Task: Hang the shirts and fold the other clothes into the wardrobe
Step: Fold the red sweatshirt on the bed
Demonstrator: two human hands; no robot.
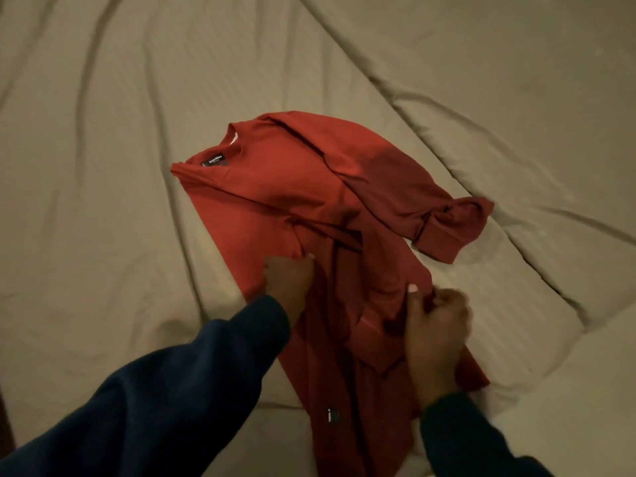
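A red long-sleeved top (pixel 275 187) lies on the bed, collar with a black label toward the upper left, hem toward me. One sleeve (pixel 444 222) is folded across to the right, its cuff resting on the sheet. My left hand (pixel 287 280) pinches a fold of the red fabric at the garment's middle. My right hand (pixel 435 335) is closed on the bunched cloth of the other sleeve at the right edge. Both arms wear dark blue sleeves.
A wrinkled beige bedsheet (pixel 120 132) covers the whole view. A thicker rumpled duvet (pixel 516 115) runs diagonally across the upper right. A dark strip shows at the lower left edge.
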